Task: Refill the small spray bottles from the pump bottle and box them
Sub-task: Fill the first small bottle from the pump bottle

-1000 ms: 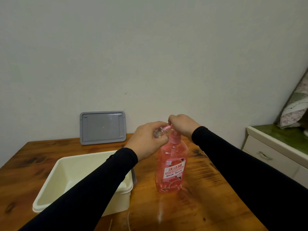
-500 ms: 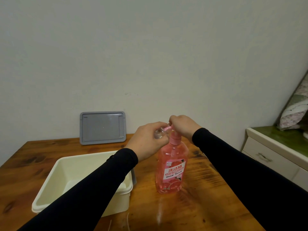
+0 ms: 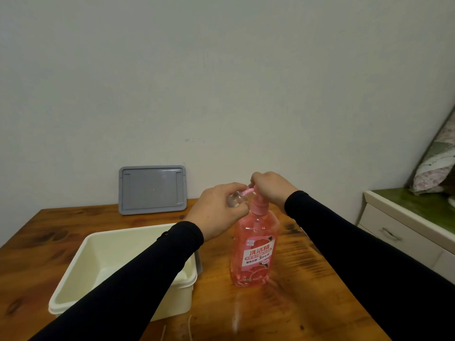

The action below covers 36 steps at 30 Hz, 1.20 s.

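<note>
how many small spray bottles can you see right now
1: a small clear bottle held in the left hand at the spout of the pink pump bottle. More may be hidden in the cream box behind the left arm.

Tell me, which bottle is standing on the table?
The big pink pump bottle stands on the wooden table. The small clear spray bottle is up in the left hand, at the spout.

Wooden table (image 3: 307, 303) carries a cream plastic box (image 3: 81, 279), a pink pump bottle (image 3: 254, 252) just beside it, and a grey lid (image 3: 152, 189) leaning against the wall.
</note>
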### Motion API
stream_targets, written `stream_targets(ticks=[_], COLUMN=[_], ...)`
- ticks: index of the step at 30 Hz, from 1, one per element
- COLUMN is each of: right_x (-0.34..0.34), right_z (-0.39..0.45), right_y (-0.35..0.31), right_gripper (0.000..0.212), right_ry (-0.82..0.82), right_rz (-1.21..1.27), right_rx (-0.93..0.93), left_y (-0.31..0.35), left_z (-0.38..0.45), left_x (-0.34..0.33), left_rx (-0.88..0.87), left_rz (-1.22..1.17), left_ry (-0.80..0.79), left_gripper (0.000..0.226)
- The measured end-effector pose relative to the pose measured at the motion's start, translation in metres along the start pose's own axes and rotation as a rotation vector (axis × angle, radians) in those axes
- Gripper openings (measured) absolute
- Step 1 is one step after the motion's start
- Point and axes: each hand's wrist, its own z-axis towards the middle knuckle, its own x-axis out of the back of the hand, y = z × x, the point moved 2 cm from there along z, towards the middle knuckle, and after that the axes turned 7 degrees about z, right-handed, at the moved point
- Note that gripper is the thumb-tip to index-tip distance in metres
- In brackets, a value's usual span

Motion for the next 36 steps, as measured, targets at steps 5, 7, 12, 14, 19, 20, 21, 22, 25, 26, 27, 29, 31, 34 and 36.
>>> stream_targets(ticks=[5,7,12,14,19,20,21,22,25,26,27,29,31,34,36], right_x=[-0.003,-0.008,-0.010,-0.008,-0.002,-0.003,-0.004,-0.005,-0.009,-0.011,-0.010,-0.010,-0.008,-0.005,-0.003], right_z=[0.002,0.003,-0.001,-0.002,0.000,0.001,0.003,0.005,0.007,0.005,0.005,0.004,0.004,0.003,0.004], right_y=[0.003,0.010,0.010,0.006,-0.001,0.001,0.003,0.007,0.015,0.016,0.015,0.013,0.008,0.000,0.000], right_gripper=[0.041,0.040,0.034,0.033,0.035,0.038,0.039,0.039,0.039,0.039,0.038,0.035,0.036,0.038,0.038], right_ry=[0.001,0.004,-0.027,-0.009,0.011,-0.001,-0.004,0.001,0.003,-0.004,-0.009,-0.019,-0.013,-0.016,-0.018], right_rz=[-0.042,-0.079,-0.052,-0.042,-0.036,-0.046,-0.071,-0.085,-0.087,-0.083,-0.083,-0.087,-0.066,-0.057,-0.068], right_rx=[0.015,0.004,-0.049,-0.023,0.025,0.028,0.030,0.024,-0.013,-0.023,-0.028,-0.038,-0.011,0.003,0.014], left_y=[-0.002,-0.006,-0.008,-0.006,-0.002,-0.002,-0.003,-0.004,-0.007,-0.008,-0.008,-0.008,-0.007,-0.007,-0.008], left_z=[-0.001,-0.002,-0.001,0.000,0.002,0.002,0.001,0.000,-0.003,-0.004,-0.003,-0.002,0.000,0.003,0.004], left_x=[-0.002,-0.007,-0.008,-0.005,-0.001,-0.002,-0.003,-0.005,-0.010,-0.010,-0.010,-0.007,-0.005,-0.003,-0.002], left_rx=[0.004,0.017,0.034,0.023,0.005,0.006,0.008,0.010,0.017,0.020,0.019,0.012,0.002,-0.002,-0.001], left_rz=[-0.004,-0.009,-0.002,0.007,0.003,0.000,-0.004,-0.010,-0.002,0.001,0.004,0.011,0.000,-0.029,-0.045], left_ry=[0.016,0.017,-0.011,-0.011,0.009,0.011,0.012,0.013,0.014,0.009,0.005,-0.006,-0.006,0.001,0.000], left_gripper=[0.042,0.043,0.043,0.043,0.043,0.043,0.043,0.042,0.042,0.042,0.042,0.042,0.042,0.040,0.040])
